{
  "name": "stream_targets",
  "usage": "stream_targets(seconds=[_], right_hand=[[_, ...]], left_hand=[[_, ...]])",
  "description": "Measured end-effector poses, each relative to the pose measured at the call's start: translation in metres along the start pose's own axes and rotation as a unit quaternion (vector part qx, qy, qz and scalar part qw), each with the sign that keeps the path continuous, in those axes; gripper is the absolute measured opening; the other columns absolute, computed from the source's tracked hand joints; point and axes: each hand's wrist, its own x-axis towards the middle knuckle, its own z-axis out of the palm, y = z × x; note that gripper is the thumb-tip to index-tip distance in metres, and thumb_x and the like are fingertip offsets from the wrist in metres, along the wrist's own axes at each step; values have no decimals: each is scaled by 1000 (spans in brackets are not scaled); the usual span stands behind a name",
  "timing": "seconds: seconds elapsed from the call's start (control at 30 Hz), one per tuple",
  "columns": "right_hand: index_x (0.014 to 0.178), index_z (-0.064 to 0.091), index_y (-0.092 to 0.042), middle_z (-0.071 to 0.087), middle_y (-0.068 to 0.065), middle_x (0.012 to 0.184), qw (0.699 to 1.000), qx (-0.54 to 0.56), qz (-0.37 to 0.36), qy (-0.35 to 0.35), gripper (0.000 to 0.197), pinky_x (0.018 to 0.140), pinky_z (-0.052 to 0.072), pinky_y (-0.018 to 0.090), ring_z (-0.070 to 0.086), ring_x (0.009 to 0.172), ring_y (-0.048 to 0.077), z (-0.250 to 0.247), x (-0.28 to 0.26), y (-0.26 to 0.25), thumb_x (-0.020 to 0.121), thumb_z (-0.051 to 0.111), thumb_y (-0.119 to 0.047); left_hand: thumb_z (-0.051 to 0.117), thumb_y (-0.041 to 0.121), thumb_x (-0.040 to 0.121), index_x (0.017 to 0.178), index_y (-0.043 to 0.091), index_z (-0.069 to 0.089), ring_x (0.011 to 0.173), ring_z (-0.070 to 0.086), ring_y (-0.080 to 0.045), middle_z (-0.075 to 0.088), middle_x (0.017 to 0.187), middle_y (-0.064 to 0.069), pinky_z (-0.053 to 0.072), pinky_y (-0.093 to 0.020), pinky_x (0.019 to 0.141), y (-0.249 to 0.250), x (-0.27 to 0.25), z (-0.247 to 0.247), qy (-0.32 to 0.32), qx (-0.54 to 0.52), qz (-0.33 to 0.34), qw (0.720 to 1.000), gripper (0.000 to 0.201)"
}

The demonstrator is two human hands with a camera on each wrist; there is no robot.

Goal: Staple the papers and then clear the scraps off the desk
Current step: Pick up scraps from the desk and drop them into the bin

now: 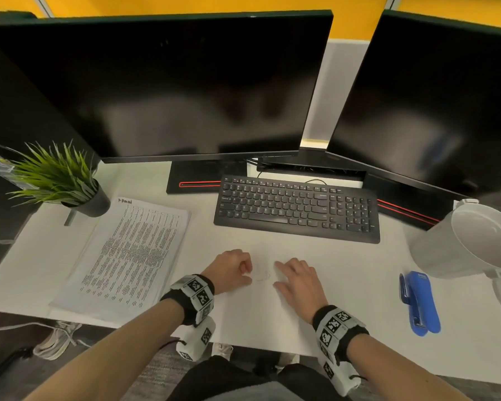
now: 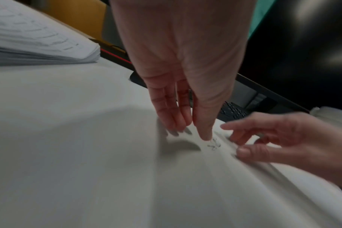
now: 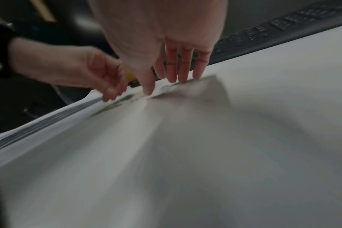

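Observation:
Several small bent staple scraps [image 1: 263, 275] [image 2: 214, 144] lie on the white desk [image 1: 272, 319] between my hands. My left hand [image 1: 245, 273] [image 2: 193, 132] stands on its fingertips just left of them, thumb tip touching the desk beside them, holding nothing. My right hand [image 1: 282, 274] [image 3: 164, 86] lies just right of them, fingers straight and spread, tips on the desk. A printed stack of papers [image 1: 128, 250] [image 2: 39, 38] lies to the left. The blue stapler [image 1: 420, 302] lies far right. The wrist views are motion-blurred.
A black keyboard [image 1: 295, 209] sits behind the hands, with two dark monitors [image 1: 171, 82] beyond it. A potted plant [image 1: 61, 180] stands at the back left. A white bin [image 1: 475, 241] lies tipped at the right edge, its mouth facing the desk.

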Motion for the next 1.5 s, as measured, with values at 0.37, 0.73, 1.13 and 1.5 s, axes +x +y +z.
stream_targets(seconds=[0.37, 0.73, 1.13, 1.5], right_hand=[[99, 71, -26, 60, 1, 96, 998, 36, -48, -31, 19, 76, 34, 32, 50, 92, 25, -4, 32, 0, 83, 63, -34], [93, 63, -9, 60, 9, 100, 998, 21, -34, -45, 15, 85, 36, 34, 50, 99, 28, 3, 38, -12, 90, 50, -17], [70, 51, -25, 55, 3, 83, 963, 239, 125, -9, 24, 68, 35, 19, 51, 77, 17, -22, 20, 21, 85, 56, -7], [71, 57, -20, 62, 4, 80, 922, 339, 182, 44, 20, 66, 41, 13, 52, 72, 15, -14, -7, 37, 85, 60, -6]], left_hand=[[69, 17, 74, 84, 19, 55, 77, 48, -15, 50, 87, 3, 40, -24, 72, 6, 12, 7, -45, 52, 10, 998, 18], [66, 16, 75, 84, 20, 56, 77, 48, -14, 49, 83, 5, 36, -22, 71, -5, 13, 8, -15, 49, -3, 999, 15], [70, 20, 78, 110, 16, 58, 71, 41, -9, 42, 94, 5, 41, -25, 78, 6, 20, 14, -51, 42, 90, 994, 35], [68, 20, 78, 84, 13, 69, 72, 48, -11, 50, 82, 6, 42, -25, 73, 16, 39, 15, -33, 45, 105, 993, 9]])
